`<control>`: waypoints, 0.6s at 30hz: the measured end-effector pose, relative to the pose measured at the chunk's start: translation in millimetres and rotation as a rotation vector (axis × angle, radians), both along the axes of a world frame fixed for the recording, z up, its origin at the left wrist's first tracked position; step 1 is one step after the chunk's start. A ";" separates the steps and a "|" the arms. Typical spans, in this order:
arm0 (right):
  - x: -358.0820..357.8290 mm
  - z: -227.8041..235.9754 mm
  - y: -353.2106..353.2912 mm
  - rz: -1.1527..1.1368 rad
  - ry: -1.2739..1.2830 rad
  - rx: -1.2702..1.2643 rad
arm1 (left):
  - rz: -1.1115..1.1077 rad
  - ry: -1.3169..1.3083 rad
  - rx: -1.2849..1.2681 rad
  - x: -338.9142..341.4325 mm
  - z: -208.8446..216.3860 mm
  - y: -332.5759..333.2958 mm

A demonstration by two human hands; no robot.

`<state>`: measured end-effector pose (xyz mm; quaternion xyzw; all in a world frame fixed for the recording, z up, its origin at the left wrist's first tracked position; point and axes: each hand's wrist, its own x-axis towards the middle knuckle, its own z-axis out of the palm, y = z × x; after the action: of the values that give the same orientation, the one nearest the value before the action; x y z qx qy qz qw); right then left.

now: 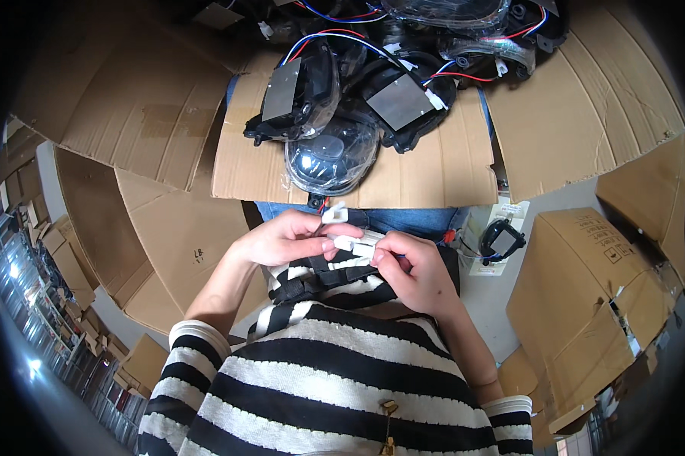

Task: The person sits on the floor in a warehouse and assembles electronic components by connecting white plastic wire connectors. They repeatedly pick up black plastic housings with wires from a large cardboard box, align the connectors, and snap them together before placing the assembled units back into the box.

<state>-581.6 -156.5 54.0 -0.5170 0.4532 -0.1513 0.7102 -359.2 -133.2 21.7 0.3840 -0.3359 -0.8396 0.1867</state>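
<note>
My left hand (pixel 285 239) is closed in front of my lap. Between its fingers sits a white plug connector (pixel 335 216), with a red and a dark wire leading up toward a film-wrapped lamp (pixel 331 159). By the tip of my left thumb is a second white connector (pixel 347 244). My right hand (pixel 418 272) pinches close to it, thumb and forefinger on a small white piece at its end. Exactly where one white piece ends and the other begins is hard to make out. The lamp has a clear rounded lens and lies on a cardboard flap at my knees.
Several black lamp housings (pixel 304 87) with silver plates and red, white and blue wires crowd the cardboard flap (pixel 449 178) ahead. Open box flaps rise on both sides. A small black unit (pixel 502 242) lies at the right, beside a large cardboard box (pixel 578 281).
</note>
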 end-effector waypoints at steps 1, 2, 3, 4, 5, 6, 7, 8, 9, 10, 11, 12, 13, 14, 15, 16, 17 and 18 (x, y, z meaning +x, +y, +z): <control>0.5 0.5 0.1 -0.005 0.011 0.005 | 0.008 0.002 -0.017 -0.2 -0.8 1.3; 1.3 1.0 0.2 -0.010 0.022 0.010 | 0.002 -0.008 -0.010 -0.5 2.0 -1.0; 1.7 1.8 0.3 -0.015 0.033 0.014 | 0.014 -0.018 -0.059 -1.6 4.2 -1.8; 2.1 2.1 0.5 -0.016 0.057 0.044 | 0.028 -0.029 -0.109 -2.8 5.8 -2.3; 2.2 2.8 1.2 -0.016 0.081 0.073 | 0.042 -0.041 -0.159 -3.9 7.4 -2.3; 2.6 3.4 2.2 -0.016 0.104 0.103 | 0.040 -0.058 -0.180 -4.8 9.1 -1.3; 3.0 1.8 5.5 -0.047 0.106 0.039 | 0.033 -0.072 -0.201 -6.6 9.5 -1.3; 4.6 -1.2 10.5 -0.077 0.109 -0.024 | 0.027 -0.085 -0.222 -8.5 10.0 -2.4; 6.4 -3.3 13.3 -0.107 0.112 -0.088 | -0.070 -0.210 -0.363 -11.8 13.3 -6.8; 8.8 -2.2 12.2 -0.075 0.158 -0.199 | -0.056 -0.196 -0.372 -12.5 11.3 -4.7; 9.0 -2.8 11.9 -0.078 0.154 -0.211 | -0.042 -0.181 -0.381 -13.0 9.1 -2.6; 8.5 -4.8 12.3 -0.083 0.151 -0.223 | -0.049 -0.179 -0.392 -14.3 10.2 -3.6; 7.7 -8.0 13.0 -0.087 0.145 -0.236 | -0.055 -0.179 -0.404 -15.8 11.1 -5.8; 4.4 -12.1 14.2 -0.068 0.119 -0.233 | -0.062 -0.178 -0.416 -17.0 12.4 -8.0; -0.6 -11.4 14.2 -0.063 0.111 -0.183 | -0.075 -0.199 -0.403 -17.6 15.4 -9.4; -6.6 -10.1 14.7 -0.053 0.100 -0.132 | -0.083 -0.223 -0.389 -18.3 20.0 -9.3; -12.0 -8.4 13.7 -0.044 0.090 -0.081 | -0.092 -0.246 -0.374 -19.8 23.1 -8.5; -17.4 -0.5 7.9 -0.069 0.147 -0.068 | -0.010 -0.236 -0.409 -20.5 18.5 -5.6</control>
<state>-599.0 -148.7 53.5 -0.5348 0.5164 -0.1527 0.6512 -379.7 -138.8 40.2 0.4322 -0.5201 -0.7043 0.2160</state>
